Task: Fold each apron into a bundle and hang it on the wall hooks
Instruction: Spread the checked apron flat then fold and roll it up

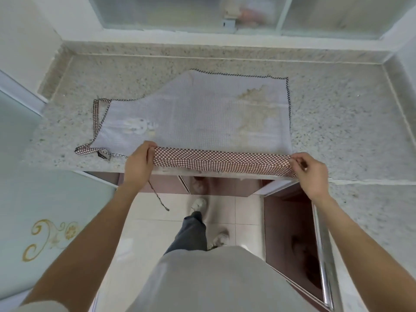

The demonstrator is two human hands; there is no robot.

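Left hand (139,162) and right hand (310,171) each pinch one end of a brown-checked fold (221,162) along the near edge of the table (337,122). The fold belongs to the apron (202,113), spread pale side up across the speckled stone surface. A checked neck strap (96,118) lies at its left end. Beyond, frosted panels (171,12) line the wall.
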